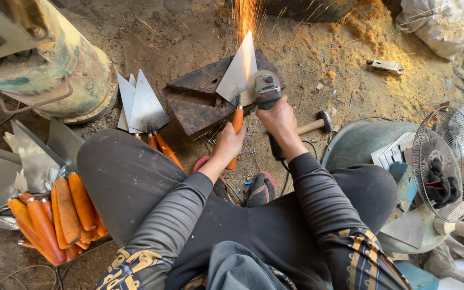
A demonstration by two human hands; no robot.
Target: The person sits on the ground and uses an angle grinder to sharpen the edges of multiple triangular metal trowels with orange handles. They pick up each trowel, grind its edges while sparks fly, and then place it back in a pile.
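Observation:
My left hand (228,144) grips the orange handle of a trowel (237,72) whose pointed steel blade lies flat on a dark wooden block (197,99). My right hand (279,121) holds an angle grinder (266,88) with its disc against the blade's right edge. Orange sparks (246,19) shoot away from me over the dirt floor. My legs, in dark trousers, frame the block.
Finished trowels (142,107) lie left of the block. A heap of orange-handled trowels (55,217) and steel blanks (17,161) sits at lower left by a large metal machine base (55,70). A hammer (318,123), a green basin (358,142) and a small fan (447,164) are at right.

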